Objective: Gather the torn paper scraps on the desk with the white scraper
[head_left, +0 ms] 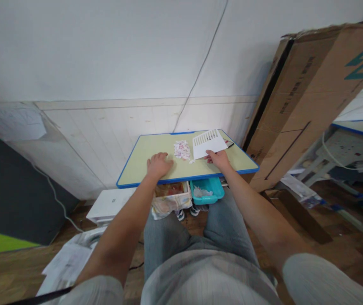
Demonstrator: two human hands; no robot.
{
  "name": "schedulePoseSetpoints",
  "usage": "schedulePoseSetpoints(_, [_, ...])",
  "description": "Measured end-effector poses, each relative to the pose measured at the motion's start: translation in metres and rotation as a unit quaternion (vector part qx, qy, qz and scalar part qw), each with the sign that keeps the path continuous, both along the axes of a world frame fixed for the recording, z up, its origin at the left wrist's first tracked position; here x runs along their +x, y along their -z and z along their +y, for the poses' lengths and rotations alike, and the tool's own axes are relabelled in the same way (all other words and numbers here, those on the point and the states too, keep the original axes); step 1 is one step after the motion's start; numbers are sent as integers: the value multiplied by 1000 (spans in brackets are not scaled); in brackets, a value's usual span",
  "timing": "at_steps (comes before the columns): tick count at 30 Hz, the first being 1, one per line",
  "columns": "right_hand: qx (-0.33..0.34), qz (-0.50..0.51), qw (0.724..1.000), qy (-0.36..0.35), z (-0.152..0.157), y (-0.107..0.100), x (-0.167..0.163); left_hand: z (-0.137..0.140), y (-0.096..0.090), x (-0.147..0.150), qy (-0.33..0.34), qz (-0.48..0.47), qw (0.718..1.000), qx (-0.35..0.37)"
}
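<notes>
My right hand (218, 159) grips the lower edge of a white sheet (204, 148), thumb on top. Rows of small dark and tan strips run along the sheet's upper part. Just left of it lies a pile of small white and pinkish paper pieces (182, 150), with a few loose bits near the sheet's lower left corner. My left hand (160, 164) rests on the pale yellow-green tabletop (143, 152) with fingers spread, left of the pile, holding nothing. Partly hidden behind the sheet's right side is a dark-edged flat item (229, 144).
Below the tabletop's blue front edge sit a turquoise basket (213, 198) and a cloth-lined box (171, 204), both with things inside. A tall cardboard box (295, 97) leans on the right. White paneling (111, 135) backs the table. A white box (110, 205) stands at lower left.
</notes>
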State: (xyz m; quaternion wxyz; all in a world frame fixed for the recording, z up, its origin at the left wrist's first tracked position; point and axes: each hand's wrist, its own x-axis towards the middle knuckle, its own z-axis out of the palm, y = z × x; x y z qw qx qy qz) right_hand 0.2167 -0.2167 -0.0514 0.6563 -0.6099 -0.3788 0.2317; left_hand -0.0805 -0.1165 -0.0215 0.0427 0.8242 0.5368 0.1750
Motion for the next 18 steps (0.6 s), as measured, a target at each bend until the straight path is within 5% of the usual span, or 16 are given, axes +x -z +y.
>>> schedulePoseSetpoints(4, [-7,-11,1000,16,-9,3,4,-15,11,9,29,39,999,6])
schedulePoseSetpoints(18, [-2,-14,1000,26,-19,1,5,-19,4,10,13,51,999,4])
